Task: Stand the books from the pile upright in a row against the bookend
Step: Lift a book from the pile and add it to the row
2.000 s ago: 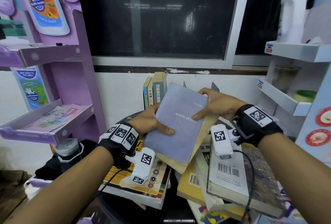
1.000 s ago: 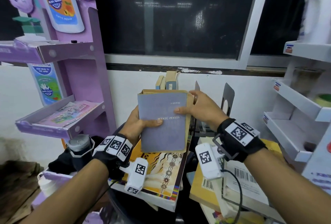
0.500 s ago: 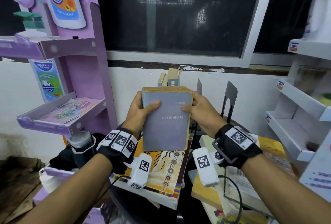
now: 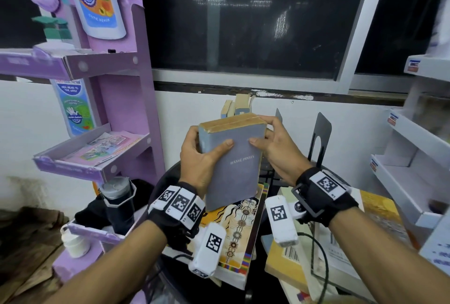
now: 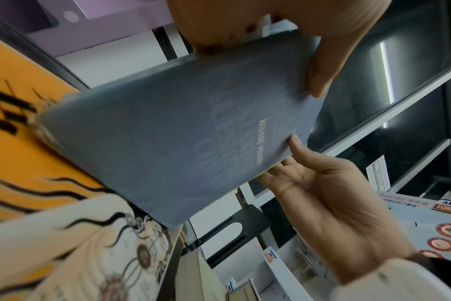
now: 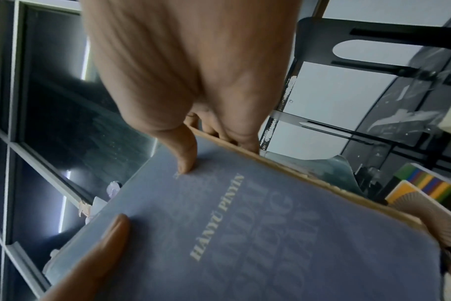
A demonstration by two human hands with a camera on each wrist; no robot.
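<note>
A grey-blue book (image 4: pixel 233 165) (image 5: pixel 183 130) (image 6: pixel 258 234) with yellowed pages is held nearly upright in the air between both hands. My left hand (image 4: pixel 202 157) grips its left edge, thumb across the cover. My right hand (image 4: pixel 272 148) grips the right edge, thumb on the cover and fingers behind. A black metal bookend (image 4: pixel 320 138) (image 6: pixel 373 51) stands right of the book. A few books (image 4: pixel 237 107) stand upright behind the held one, mostly hidden. The pile (image 4: pixel 243 225) lies flat below, topped by an orange illustrated book.
A purple display rack (image 4: pixel 107 114) with shelves stands at the left, a dark flask (image 4: pixel 117 199) at its foot. White shelves (image 4: pixel 411 157) are at the right. More flat books (image 4: pixel 379 218) lie at the lower right. A window and white wall are behind.
The grey-blue book was lifted off the pile and turned from slanted to nearly upright. My left thumb has shifted higher up the cover; both hands keep hold of it.
</note>
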